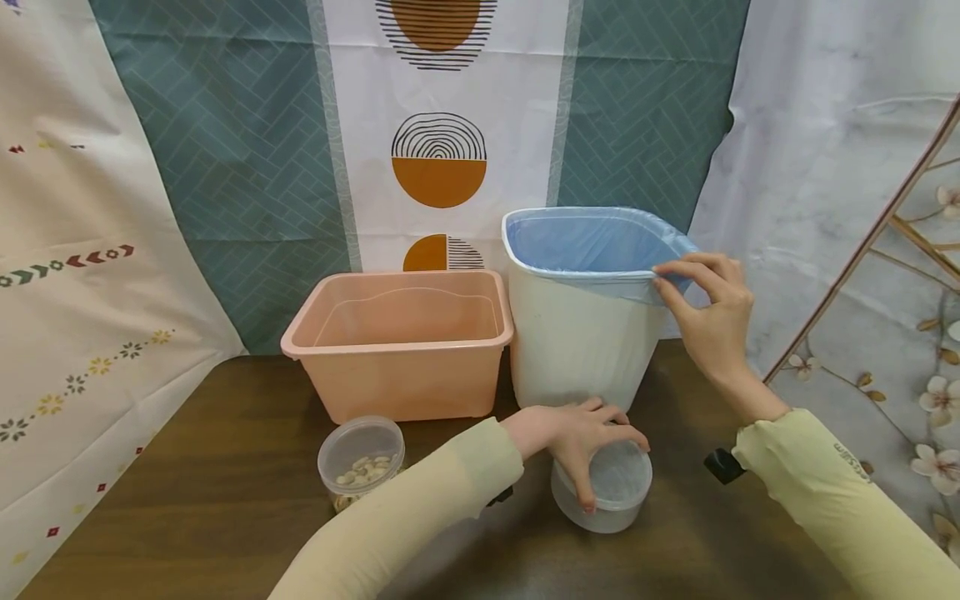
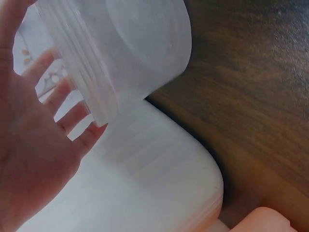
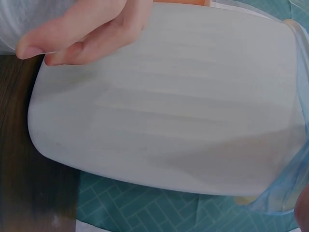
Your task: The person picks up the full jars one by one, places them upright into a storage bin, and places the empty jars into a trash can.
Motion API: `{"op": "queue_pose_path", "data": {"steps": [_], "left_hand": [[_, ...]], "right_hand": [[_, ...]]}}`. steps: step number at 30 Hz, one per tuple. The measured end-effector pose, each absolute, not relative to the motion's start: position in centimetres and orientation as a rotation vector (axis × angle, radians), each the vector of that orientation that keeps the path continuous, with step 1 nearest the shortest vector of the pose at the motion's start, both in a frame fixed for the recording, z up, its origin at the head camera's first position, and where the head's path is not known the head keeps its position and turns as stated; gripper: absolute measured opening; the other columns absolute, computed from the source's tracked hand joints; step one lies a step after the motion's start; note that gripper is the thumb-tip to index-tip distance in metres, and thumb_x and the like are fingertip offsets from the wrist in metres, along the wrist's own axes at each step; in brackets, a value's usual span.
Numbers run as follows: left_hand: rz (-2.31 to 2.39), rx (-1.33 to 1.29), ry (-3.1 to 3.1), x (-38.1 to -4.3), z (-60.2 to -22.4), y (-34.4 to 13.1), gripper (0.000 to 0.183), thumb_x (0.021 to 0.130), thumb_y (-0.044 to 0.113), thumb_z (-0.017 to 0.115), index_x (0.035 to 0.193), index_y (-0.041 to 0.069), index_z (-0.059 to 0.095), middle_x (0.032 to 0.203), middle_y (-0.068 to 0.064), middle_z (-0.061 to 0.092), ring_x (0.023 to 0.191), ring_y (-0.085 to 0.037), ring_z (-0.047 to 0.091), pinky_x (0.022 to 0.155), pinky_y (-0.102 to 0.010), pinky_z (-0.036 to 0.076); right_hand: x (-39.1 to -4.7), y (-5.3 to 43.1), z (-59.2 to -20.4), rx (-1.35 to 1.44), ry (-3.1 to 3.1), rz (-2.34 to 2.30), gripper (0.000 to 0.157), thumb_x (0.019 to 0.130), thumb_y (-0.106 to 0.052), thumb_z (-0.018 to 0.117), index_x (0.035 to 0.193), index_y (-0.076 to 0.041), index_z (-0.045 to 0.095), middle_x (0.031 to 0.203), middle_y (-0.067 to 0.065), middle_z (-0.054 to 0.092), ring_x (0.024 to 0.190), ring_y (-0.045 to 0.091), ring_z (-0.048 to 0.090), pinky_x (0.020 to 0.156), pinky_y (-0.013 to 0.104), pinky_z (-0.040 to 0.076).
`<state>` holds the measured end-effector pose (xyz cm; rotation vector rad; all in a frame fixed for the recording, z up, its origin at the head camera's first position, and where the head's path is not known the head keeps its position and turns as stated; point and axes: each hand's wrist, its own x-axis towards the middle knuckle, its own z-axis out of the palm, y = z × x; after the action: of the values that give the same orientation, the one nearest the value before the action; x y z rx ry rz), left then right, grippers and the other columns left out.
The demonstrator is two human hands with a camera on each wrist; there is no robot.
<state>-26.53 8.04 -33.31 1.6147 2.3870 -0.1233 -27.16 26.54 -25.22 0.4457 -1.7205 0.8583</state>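
Note:
My left hand (image 1: 581, 437) reaches across the front of the white bin and grips a round, translucent plastic container (image 1: 603, 518) from above, fingers spread around its top. In the left wrist view the fingertips touch the ridged edge of the container (image 2: 140, 48). Up at the bin's front right corner, my right hand (image 1: 712, 308) pinches the blue plastic bag (image 1: 600, 237) between thumb and fingers. That bag lines the white bin (image 1: 577, 350) and folds over its rim. Only a sliver of the right hand shows in the right wrist view, beside the bag (image 3: 282, 193).
A peach plastic tub (image 1: 405, 379) stands left of the bin, close against it. In front of the tub is a second clear round container (image 1: 362, 467) holding pale nuts or beans, partly behind my left sleeve. Patterned cloths hang behind the brown table (image 1: 202, 500).

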Motion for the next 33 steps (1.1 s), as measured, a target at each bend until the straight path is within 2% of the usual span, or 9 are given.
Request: {"op": "queue_pose_path", "data": {"steps": [4, 7, 13, 19, 24, 26, 30, 33], "left_hand": [[-0.117, 1.643, 2.393, -26.3, -33.5, 8.0, 0.098, 0.07, 0.06, 0.082, 0.15, 0.042, 0.027, 0.154, 0.005, 0.027, 0.134, -0.013, 0.029, 0.102, -0.023, 0.035], [-0.109, 1.656, 2.387, -26.2, -33.6, 8.0, 0.098, 0.071, 0.059, 0.081, 0.15, 0.041, 0.026, 0.154, 0.004, 0.027, 0.133, -0.014, 0.029, 0.101, -0.023, 0.035], [-0.057, 1.663, 2.338, -26.7, -33.2, 7.7, 0.098, 0.071, 0.058, 0.082, 0.15, 0.042, 0.027, 0.154, 0.005, 0.026, 0.134, -0.014, 0.028, 0.101, -0.025, 0.035], [-0.018, 1.661, 2.289, -26.8, -31.8, 7.1, 0.098, 0.07, 0.056, 0.083, 0.15, 0.04, 0.028, 0.151, 0.005, 0.028, 0.133, -0.014, 0.028, 0.102, -0.026, 0.035], [-0.062, 1.639, 2.284, -26.7, -30.4, 6.2, 0.097, 0.071, 0.053, 0.084, 0.15, 0.038, 0.029, 0.153, 0.003, 0.026, 0.136, -0.017, 0.027, 0.107, -0.03, 0.034], [-0.071, 1.62, 2.271, -26.8, -29.9, 5.7, 0.096, 0.071, 0.051, 0.084, 0.15, 0.037, 0.03, 0.155, 0.003, 0.025, 0.136, -0.018, 0.026, 0.108, -0.033, 0.034], [-0.119, 1.578, 2.248, -27.0, -28.8, 4.6, 0.097, 0.07, 0.047, 0.086, 0.149, 0.037, 0.03, 0.156, 0.002, 0.024, 0.135, -0.021, 0.027, 0.106, -0.035, 0.036], [-0.155, 1.566, 2.239, -27.2, -27.9, 3.9, 0.098, 0.069, 0.045, 0.088, 0.149, 0.037, 0.03, 0.155, 0.002, 0.025, 0.134, -0.021, 0.028, 0.105, -0.035, 0.036]], "right_hand": [[-26.6, 26.1, -24.9, 0.456, -1.711, 0.856, 0.013, 0.078, 0.009, 0.076, 0.09, 0.005, 0.076, 0.094, 0.022, 0.064, 0.097, -0.011, 0.042, 0.087, 0.016, 0.029], [-26.2, 25.7, -24.7, 0.47, -1.7, 0.863, 0.013, 0.078, 0.01, 0.075, 0.09, 0.007, 0.075, 0.095, 0.027, 0.062, 0.098, -0.011, 0.043, 0.089, 0.016, 0.029], [-26.8, 26.0, -25.0, 0.476, -1.685, 0.871, 0.013, 0.078, 0.01, 0.076, 0.091, 0.005, 0.076, 0.095, 0.022, 0.064, 0.1, -0.01, 0.043, 0.091, 0.017, 0.03], [-28.0, 26.9, -25.5, 0.477, -1.684, 0.869, 0.015, 0.076, 0.008, 0.078, 0.09, 0.002, 0.078, 0.096, 0.023, 0.065, 0.1, -0.008, 0.045, 0.09, 0.018, 0.031], [-27.5, 26.5, -25.3, 0.479, -1.682, 0.885, 0.014, 0.077, 0.007, 0.078, 0.09, 0.002, 0.078, 0.095, 0.0, 0.066, 0.1, -0.008, 0.046, 0.091, 0.018, 0.031], [-27.3, 26.3, -25.3, 0.478, -1.681, 0.887, 0.014, 0.077, 0.009, 0.077, 0.09, 0.003, 0.077, 0.095, -0.003, 0.065, 0.1, -0.008, 0.046, 0.091, 0.017, 0.031], [-27.6, 26.5, -25.5, 0.474, -1.683, 0.89, 0.014, 0.077, 0.009, 0.077, 0.09, 0.002, 0.077, 0.094, 0.01, 0.066, 0.1, -0.008, 0.046, 0.091, 0.017, 0.031], [-28.0, 27.0, -25.7, 0.467, -1.69, 0.893, 0.014, 0.078, 0.006, 0.078, 0.09, -0.001, 0.078, 0.096, 0.01, 0.067, 0.101, -0.006, 0.046, 0.09, 0.018, 0.032]]}}
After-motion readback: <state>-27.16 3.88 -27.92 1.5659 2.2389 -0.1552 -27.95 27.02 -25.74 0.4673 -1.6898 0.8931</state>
